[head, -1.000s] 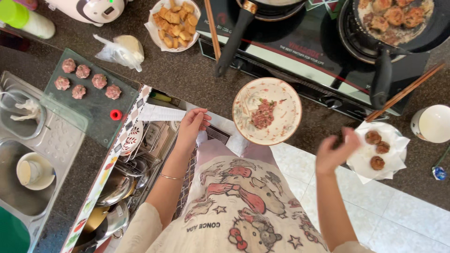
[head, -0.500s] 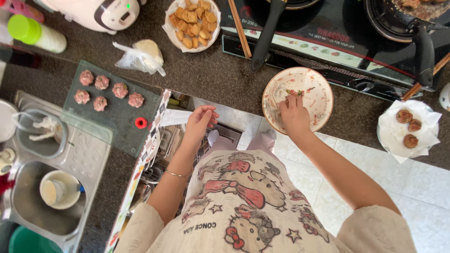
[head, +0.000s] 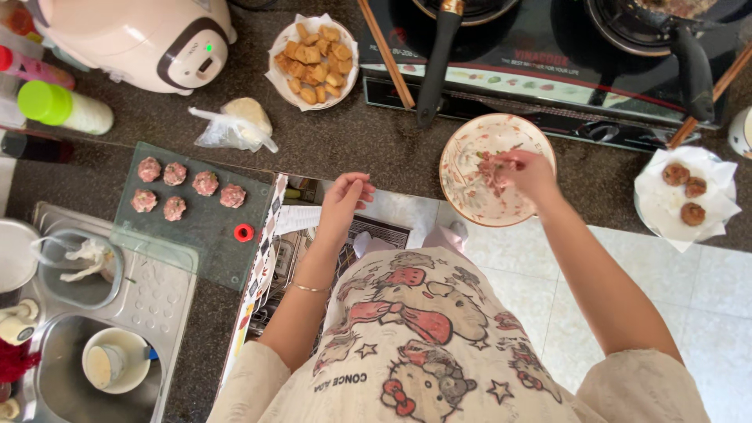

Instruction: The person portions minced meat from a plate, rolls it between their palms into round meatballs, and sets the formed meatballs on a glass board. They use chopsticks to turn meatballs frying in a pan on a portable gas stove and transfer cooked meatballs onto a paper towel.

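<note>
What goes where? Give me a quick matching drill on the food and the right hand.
Things:
1. raw meatballs
2. browned meatballs
3. fried tofu cubes
4. right hand

Places:
a. over the patterned bowl
b. on the glass cutting board
c. on white paper right of the stove
d. in the plate by the rice cooker

Pairs: 1-b, 2-c, 3-d, 4-a

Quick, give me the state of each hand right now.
Left hand: open, empty, resting at the dark counter edge.
Right hand: fingers pinched on pink minced meat in the round patterned bowl.
</note>
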`<state>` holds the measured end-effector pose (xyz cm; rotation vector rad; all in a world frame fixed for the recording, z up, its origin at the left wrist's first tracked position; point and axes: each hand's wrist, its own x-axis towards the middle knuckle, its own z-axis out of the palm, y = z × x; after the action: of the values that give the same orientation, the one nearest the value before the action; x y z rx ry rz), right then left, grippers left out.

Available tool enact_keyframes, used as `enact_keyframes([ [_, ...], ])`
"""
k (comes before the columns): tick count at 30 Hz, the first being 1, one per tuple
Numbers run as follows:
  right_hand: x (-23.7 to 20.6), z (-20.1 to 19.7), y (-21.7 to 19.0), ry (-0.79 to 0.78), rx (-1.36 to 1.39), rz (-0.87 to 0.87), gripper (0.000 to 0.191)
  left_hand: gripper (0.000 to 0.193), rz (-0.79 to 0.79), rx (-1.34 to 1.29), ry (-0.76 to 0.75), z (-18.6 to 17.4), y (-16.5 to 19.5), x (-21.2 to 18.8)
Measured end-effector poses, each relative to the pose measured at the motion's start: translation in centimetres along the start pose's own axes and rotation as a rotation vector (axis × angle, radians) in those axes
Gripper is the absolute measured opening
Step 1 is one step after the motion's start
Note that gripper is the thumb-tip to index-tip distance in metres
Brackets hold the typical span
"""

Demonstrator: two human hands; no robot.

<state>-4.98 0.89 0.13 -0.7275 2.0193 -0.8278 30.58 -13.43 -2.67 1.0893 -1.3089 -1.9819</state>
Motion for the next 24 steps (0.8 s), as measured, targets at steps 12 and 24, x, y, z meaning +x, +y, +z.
enact_keyframes([
  [12,-3.0,-4.0,4.1,-0.190,1.170,0.128,0.047,0.023,0.266,0.392,-0.249,16.7,-2.4,7.3],
  [24,-4.3,-1.5,7.4,-0.090,1.434,0.248,0.036,0.026,0.458,0.477,0.392,16.8,-1.8,12.0],
])
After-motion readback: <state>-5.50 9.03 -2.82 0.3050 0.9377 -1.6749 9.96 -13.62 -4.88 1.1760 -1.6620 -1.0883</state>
